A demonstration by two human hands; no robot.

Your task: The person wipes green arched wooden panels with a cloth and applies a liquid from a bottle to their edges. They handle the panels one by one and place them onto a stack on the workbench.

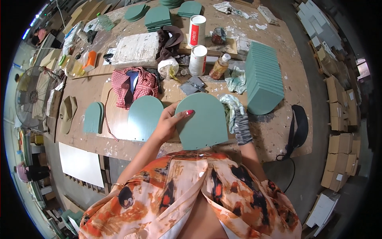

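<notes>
A green board with a rounded top (203, 123) is held up before me, two small holes visible near its straight lower edge. Bare, with red nails, my left hand (172, 118) grips its left side, thumb across the face and fingers behind. My right hand (241, 125), in a grey knit glove, is closed around a pale, green-smudged rag (229, 106) at the board's right edge; its fingertips are hidden. Left of my left hand lies a similar green board (145, 115), and farther left a small stack of narrower ones (93, 117).
A long row of green boards (264, 77) stands at right beside another rag (236, 79). Beyond my hands are white cups (197, 59), a bottle (220, 67), a checked cloth (145, 85) and a white block (135, 49). A black strap-like item (298, 127) lies by the right edge.
</notes>
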